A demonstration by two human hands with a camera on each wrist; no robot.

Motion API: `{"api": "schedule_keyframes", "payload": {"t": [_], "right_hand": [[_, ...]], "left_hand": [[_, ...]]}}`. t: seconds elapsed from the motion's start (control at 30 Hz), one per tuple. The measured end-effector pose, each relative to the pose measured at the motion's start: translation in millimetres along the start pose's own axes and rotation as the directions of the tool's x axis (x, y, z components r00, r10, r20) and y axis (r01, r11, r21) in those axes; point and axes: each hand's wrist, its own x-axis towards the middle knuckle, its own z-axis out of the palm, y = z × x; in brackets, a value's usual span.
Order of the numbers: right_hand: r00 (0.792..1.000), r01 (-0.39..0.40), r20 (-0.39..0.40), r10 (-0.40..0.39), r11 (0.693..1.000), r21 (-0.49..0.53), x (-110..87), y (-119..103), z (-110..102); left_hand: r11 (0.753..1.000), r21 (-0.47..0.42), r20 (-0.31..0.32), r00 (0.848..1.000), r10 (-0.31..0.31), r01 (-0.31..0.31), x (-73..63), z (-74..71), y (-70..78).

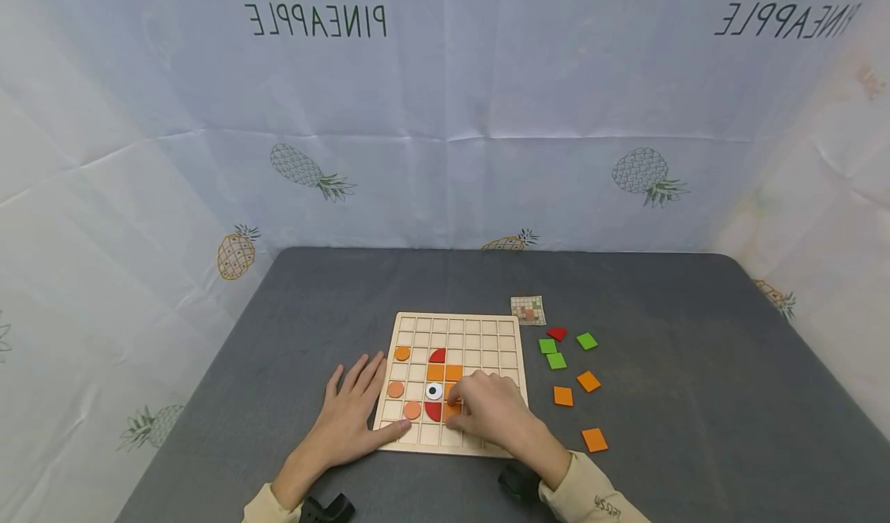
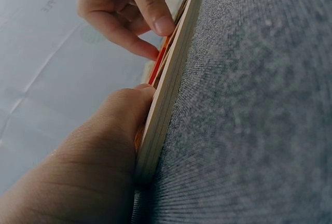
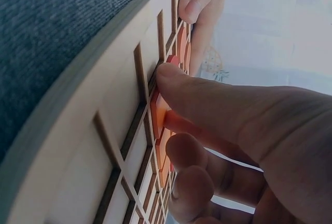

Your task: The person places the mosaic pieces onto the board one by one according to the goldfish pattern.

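Note:
A wooden grid board (image 1: pixel 473 452) lies on the dark table. My left hand (image 1: pixel 348 416) rests spread along its left side, thumb on the lower left border. Over the middle right of the board, my right hand (image 1: pixel 495 409) has thumb and index finger on an orange square tile (image 3: pixel 157 112) in a cell, seeming to pinch it. Around that tile are other orange squares (image 1: pixel 436 372), a black-and-white eye disc (image 1: pixel 434 390) and two red quarter-round pieces (image 1: pixel 433 412). Several orange discs (image 1: pixel 412 410) sit toward the left. The right hand partly hides the right-hand cells.
Right of the board lie loose green squares (image 1: pixel 587 341), orange squares (image 1: pixel 594 439) and a red piece (image 1: pixel 557 334). A small pattern card (image 1: pixel 528 310) lies by the board's far right corner. A pineapple-print cloth (image 1: pixel 445 90) hangs behind the table.

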Motion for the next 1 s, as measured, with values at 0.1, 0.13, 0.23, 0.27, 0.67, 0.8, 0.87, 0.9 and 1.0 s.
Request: {"api": "schedule_keyframes", "payload": {"t": [0.1, 0.13, 0.23, 0.27, 0.67, 0.8, 0.87, 0.9, 1.0], "right_hand": [[1.000, 0.004, -0.003, -0.004, 1.000, -0.001, -0.2, 0.2, 0.2], [1.000, 0.005, -0.004, -0.005, 1.000, -0.003, -0.3, 0.2, 0.2], [1.000, 0.005, -0.007, -0.005, 1.000, -0.005, -0.8, -0.1, 0.2], [1.000, 0.005, -0.008, -0.005, 1.000, -0.007, -1.0, -0.2, 0.2], [1.000, 0.010, -0.019, -0.011, 1.000, -0.024, -0.8, -1.7, -0.8], [1.000, 0.013, -0.026, -0.013, 1.000, -0.015, -1.2, -0.8, -0.6], [1.000, 0.009, -0.028, -0.009, 1.000, -0.007, -2.0, 0.2, -0.7], [1.000, 0.005, -0.027, -0.005, 1.000, 0.000, -2.4, 0.6, -0.9], [1.000, -0.006, -0.027, 0.006, 1.000, 0.000, -3.6, 2.4, -2.8]], "left_hand": [[1.000, -0.003, 0.003, 1.000, -0.005, 0.005, 0.0, -0.5, 0.6], [1.000, -0.006, 0.005, 1.000, -0.007, 0.007, 0.0, -0.6, 0.7], [1.000, -0.007, 0.009, 1.000, -0.010, 0.010, -0.3, -0.8, 0.8], [1.000, -0.006, 0.009, 1.000, -0.010, 0.010, -0.3, -0.7, 0.8], [1.000, -0.002, 0.003, 1.000, -0.010, 0.010, -0.7, -1.2, 0.3], [1.000, -0.011, 0.015, 1.000, -0.013, 0.013, -0.5, -1.1, 0.1], [1.000, -0.018, 0.026, 1.000, -0.015, 0.015, -0.3, -0.9, 0.1], [1.000, -0.022, 0.031, 0.999, -0.016, 0.017, -0.3, -0.8, 0.0], [1.000, -0.025, 0.038, 0.999, -0.018, 0.019, -0.8, -0.9, -0.5]]}}
